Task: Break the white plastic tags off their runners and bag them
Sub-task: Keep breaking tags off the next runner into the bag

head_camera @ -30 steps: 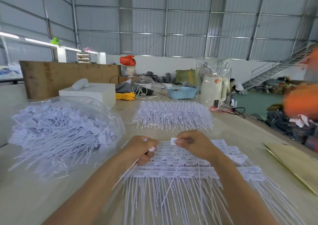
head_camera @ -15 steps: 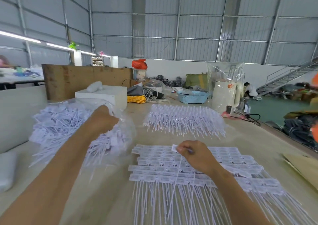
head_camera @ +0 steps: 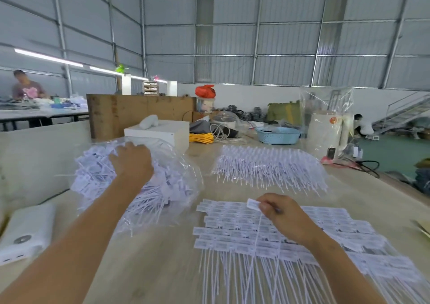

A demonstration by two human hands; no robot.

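The left hand (head_camera: 131, 161) has reached deeper into the clear plastic bag of loose white tags (head_camera: 162, 187), its grip hidden. The right hand (head_camera: 282, 217) still pinches one white plastic tag (head_camera: 253, 203) above the flat sheets of white tags on runners (head_camera: 325, 231).

No text can be read. The white tags (head_camera: 267, 231) on the table (head_camera: 162, 257) carry dark printed marks, too blurred to make out. The white container (head_camera: 325, 134) at the far end bears a small orange mark, its characters likewise too small to tell.
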